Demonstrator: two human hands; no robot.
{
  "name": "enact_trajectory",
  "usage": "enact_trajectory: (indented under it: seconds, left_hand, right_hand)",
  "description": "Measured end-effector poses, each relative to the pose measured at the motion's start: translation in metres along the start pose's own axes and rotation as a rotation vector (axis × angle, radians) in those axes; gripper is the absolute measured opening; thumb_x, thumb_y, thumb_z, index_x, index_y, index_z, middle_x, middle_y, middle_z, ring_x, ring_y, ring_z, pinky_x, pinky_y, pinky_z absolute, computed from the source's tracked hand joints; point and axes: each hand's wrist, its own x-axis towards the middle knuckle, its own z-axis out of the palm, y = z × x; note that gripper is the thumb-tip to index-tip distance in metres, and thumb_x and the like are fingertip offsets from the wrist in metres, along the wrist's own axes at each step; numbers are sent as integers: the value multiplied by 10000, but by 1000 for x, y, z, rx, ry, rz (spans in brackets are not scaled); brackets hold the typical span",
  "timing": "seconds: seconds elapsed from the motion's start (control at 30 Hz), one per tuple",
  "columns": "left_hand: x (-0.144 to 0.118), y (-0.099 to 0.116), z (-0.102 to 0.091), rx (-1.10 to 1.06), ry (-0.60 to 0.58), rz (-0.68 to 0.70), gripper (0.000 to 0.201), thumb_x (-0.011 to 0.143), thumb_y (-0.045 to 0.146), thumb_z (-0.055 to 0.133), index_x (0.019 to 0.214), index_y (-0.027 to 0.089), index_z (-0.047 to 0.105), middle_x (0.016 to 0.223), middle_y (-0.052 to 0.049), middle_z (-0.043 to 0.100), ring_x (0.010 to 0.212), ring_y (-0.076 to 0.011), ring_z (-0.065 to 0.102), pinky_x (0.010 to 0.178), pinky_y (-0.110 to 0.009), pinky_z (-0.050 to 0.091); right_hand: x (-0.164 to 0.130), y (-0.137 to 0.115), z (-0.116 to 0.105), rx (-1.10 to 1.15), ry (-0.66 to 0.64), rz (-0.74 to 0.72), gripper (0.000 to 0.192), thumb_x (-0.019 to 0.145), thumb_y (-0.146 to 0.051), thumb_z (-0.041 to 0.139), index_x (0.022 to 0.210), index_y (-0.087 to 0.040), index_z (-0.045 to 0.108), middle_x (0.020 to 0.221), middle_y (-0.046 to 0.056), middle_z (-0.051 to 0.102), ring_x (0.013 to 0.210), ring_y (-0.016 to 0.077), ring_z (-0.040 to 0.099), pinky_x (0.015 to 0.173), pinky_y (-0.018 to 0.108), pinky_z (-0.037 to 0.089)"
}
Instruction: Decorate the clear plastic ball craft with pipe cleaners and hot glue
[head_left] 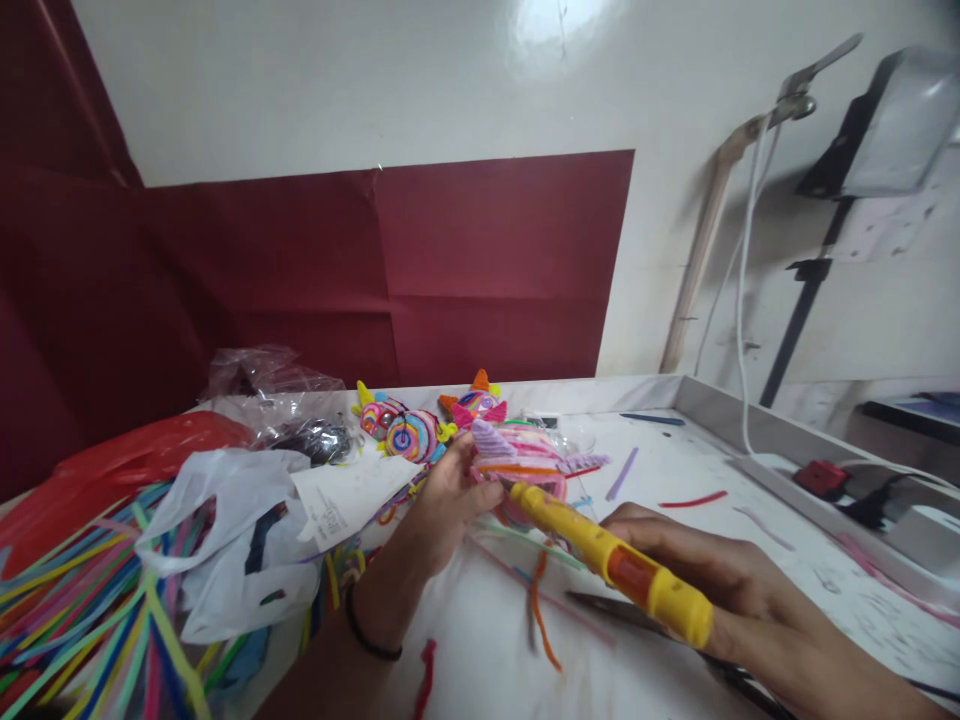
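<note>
Nearest the camera, the right hand (720, 580) is closed around a yellow pen-shaped glue tool with an orange band (611, 560), its tip pointing far-left at a pink and purple pipe-cleaner craft piece (517, 455). That piece sits mid-table, pinched at its left edge by the fingers of the left hand (446, 495), which wears a black wrist band (367, 640). Just beyond lie finished multicoloured spiral pipe-cleaner figures (409, 430). At near left spreads a heap of loose coloured pipe cleaners (90, 620), partly under a white plastic bag (232, 540). Grey scissors (622, 610) lie on the white table (675, 470) beneath the right hand.
</note>
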Motion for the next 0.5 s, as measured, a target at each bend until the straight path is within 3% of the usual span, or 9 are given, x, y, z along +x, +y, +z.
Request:
enact_trajectory:
  seconds: [0.5]
  left_hand:
    - [0, 3, 2, -5, -5, 4, 523, 694, 354, 868, 1127, 197, 621, 1153, -87, 693, 1154, -288, 633, 979, -380, 483]
  right_hand:
    - [-6, 3, 2, 16, 69, -53, 254, 871, -507, 647, 1006, -322, 757, 944, 32, 707, 868, 214, 683, 754, 271, 541]
